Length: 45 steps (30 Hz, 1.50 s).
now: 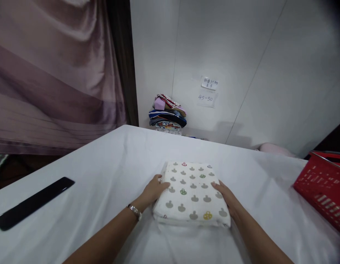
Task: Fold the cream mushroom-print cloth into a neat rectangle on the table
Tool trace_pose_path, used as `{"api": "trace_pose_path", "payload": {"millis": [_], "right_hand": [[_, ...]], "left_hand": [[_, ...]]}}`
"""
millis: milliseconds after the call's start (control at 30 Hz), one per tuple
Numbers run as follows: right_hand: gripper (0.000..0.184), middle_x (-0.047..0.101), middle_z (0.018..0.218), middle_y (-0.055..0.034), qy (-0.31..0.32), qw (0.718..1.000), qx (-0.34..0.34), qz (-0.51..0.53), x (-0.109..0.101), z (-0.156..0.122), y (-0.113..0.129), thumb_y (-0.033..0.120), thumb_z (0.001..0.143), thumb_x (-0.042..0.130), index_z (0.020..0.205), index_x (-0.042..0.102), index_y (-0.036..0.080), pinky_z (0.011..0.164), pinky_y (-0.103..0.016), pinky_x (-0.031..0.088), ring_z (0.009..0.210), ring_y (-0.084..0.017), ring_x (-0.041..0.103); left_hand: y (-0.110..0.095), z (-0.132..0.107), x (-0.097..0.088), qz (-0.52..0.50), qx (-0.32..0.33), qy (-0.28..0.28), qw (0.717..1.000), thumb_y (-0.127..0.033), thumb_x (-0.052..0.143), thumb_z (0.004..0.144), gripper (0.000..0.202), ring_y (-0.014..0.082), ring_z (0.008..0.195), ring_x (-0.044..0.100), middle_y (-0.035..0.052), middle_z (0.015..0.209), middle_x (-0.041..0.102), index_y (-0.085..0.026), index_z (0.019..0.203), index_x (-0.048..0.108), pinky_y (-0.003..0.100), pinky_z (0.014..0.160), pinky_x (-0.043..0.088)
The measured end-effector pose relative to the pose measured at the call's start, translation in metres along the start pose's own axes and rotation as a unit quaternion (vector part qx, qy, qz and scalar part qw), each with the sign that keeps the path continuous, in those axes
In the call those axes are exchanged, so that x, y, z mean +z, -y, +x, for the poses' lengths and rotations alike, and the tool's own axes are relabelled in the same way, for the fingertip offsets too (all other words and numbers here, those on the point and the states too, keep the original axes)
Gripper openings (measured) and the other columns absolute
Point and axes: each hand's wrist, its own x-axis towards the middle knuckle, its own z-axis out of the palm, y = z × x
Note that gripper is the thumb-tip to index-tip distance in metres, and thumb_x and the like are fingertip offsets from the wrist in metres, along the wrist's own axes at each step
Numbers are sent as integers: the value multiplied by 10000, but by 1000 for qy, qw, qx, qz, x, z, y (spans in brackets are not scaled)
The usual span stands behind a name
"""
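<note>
A folded white cloth (193, 190) printed with grey, green, red and yellow mushrooms lies on the white-covered table in front of me. My left hand (155, 189) grips its left edge, thumb on top and the other fingers at the side, partly hidden. On the opposite edge, my right hand (225, 194) holds the cloth the same way, its thumb over the top and its fingers mostly out of sight. The cloth forms a thick, squarish stack of layers. A silver watch or bracelet (135, 211) circles my left wrist.
To the left lies a long black flat object (34, 201). A red plastic basket (322, 187) stands at the right edge. Behind the white table (117, 154) rises a pile of folded clothes (167, 114) against the wall, beside paper notes (207, 98). A pinkish curtain (54, 73) hangs at left.
</note>
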Motion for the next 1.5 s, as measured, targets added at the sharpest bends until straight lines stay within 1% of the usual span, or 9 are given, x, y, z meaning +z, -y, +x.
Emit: {"api": "trace_pose_path", "payload": {"millis": [167,433,667,733,867,1033,1267,1367,1500], "right_hand": [[502,687,1035,-80,-4,999,-52,5,12,2,11,301,737,667,1202,497,221,713,-376,548,854,-256,672],[570,678,1062,-57,-50,985,-163,42,37,46,30,286,711,683,1236,463,245,721,-392,556,851,-247,669],[876,651,1106,-111,-139,989,-14,-42,25,72,-15,308,697,702,1410,196,239,634,-368,568,818,-243,677],[939,637,1131,-113,-150,987,-11,-54,20,71,-23,337,686,710,1427,139,245,628,-365,570,818,-243,677],[775,601,1188,-107,-179,971,-83,-135,18,65,-32,397,709,664,1379,313,224,686,-345,565,916,-247,650],[494,470,1340,-90,-212,848,-289,-391,19,51,-39,415,758,579,1211,547,221,778,-357,535,1180,-276,479],[269,641,1105,-78,-24,677,-457,-576,42,36,-50,282,847,502,1079,626,225,941,-454,423,1059,-234,557],[294,618,1147,-84,12,645,-456,-613,50,35,-53,261,847,504,1119,609,224,939,-454,415,1076,-242,542],[325,612,1160,-82,13,643,-423,-638,51,34,-53,276,849,496,1157,595,245,940,-460,406,1078,-257,536]], "left_hand": [[-25,6,-23,-101,24,12,995,-373,648,701,727,217,891,637,145,1108,624,-119,1313,348,274,713,502],[-99,68,-75,-19,183,-37,982,-428,684,674,787,197,885,632,115,1165,589,-192,1345,345,264,728,490],[-35,113,-54,38,62,-94,993,-389,766,560,663,315,1090,540,171,1183,586,-112,1122,548,334,867,431],[-17,118,-48,30,57,-92,994,-423,734,601,615,289,1063,563,146,1154,610,-125,1110,558,309,850,440],[-6,120,-46,11,65,-83,994,-437,722,611,594,243,980,609,103,1107,642,-155,1110,567,267,794,463],[5,100,-56,-18,96,-81,992,-409,698,640,558,221,972,607,94,1099,644,-149,1119,576,259,817,459],[34,63,-58,-66,129,-82,986,-428,603,714,484,188,960,610,72,1084,653,-145,1107,583,250,814,472],[37,57,-53,-62,138,-104,983,-408,583,723,369,187,912,617,40,992,679,-169,1001,625,260,792,475],[37,58,-47,-37,140,-147,978,-320,565,719,195,180,805,615,18,836,676,-184,840,635,267,727,472]]}}
